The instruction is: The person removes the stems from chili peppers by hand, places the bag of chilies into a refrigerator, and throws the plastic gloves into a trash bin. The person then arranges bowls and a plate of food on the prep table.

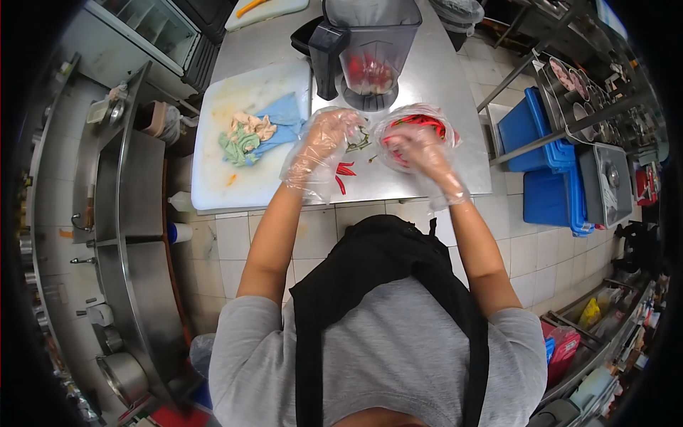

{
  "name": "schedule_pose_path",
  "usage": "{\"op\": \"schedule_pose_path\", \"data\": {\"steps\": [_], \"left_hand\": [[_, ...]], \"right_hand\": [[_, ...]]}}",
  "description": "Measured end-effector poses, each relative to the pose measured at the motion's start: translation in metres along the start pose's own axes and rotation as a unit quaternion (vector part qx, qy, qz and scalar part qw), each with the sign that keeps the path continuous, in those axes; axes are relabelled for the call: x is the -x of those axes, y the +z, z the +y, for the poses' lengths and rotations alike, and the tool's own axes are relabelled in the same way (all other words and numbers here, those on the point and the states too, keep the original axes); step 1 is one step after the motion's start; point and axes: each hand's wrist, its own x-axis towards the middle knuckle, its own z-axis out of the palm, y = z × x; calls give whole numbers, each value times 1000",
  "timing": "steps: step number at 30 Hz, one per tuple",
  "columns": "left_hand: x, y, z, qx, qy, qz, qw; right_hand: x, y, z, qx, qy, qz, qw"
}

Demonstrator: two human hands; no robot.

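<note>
Clear plastic gloves cover both my hands. My left hand (pixel 336 129) is above the steel table, beside the cutting board, with fingers curled together; what they hold, if anything, is hidden. Over a clear plastic bag (pixel 449 121) of red chilies (pixel 430 122) is my right hand (pixel 421 148), smeared by motion, so its grip is unclear. Green chili stems (pixel 361 139) lie between the hands. Closer to me, a few loose red chilies (pixel 344 171) rest on the table. Behind the hands stands a blender jug (pixel 377 43) with red pieces at its bottom.
A white cutting board (pixel 213 164) on the left bears crumpled green, beige and blue cloths (pixel 277 121). Another board (pixel 274 10) with an orange-handled tool lies at the back. Blue bins (pixel 544 196) stand on the right; steel shelving (pixel 142 199) runs along the left.
</note>
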Motion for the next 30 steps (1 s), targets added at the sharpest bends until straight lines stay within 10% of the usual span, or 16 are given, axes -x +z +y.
{"op": "schedule_pose_path", "data": {"steps": [2,3,7,9,11,13,16,19,21,23,24,30], "left_hand": [[-8,-9,-17,-181,54,47,981],[-10,-9,-36,-180,58,44,981],[-7,-3,-56,-324,129,91,933],[-4,-1,-52,-374,50,104,920],[-3,0,-45,-377,9,82,923],[-2,1,-46,-447,19,43,893],[-3,4,-60,-479,45,58,875],[-12,28,-56,-197,172,177,949],[-18,39,-46,-417,224,149,868],[-26,58,-61,-65,195,69,976],[-21,58,-28,-328,200,9,923],[-19,66,-22,-295,202,31,933]], "right_hand": [[4,37,-4,171,-143,19,975],[9,62,10,71,-139,60,986],[1,97,13,390,-105,-83,911],[1,96,33,347,-162,-1,924],[1,78,35,-72,-76,106,989],[-2,25,11,273,-203,185,922],[3,-17,39,243,-78,152,955],[7,-25,47,269,-62,60,959],[8,-11,44,388,-105,4,915],[6,-2,38,403,-86,22,911],[4,-2,34,412,-76,19,908],[3,-30,27,323,-60,13,944]]}}
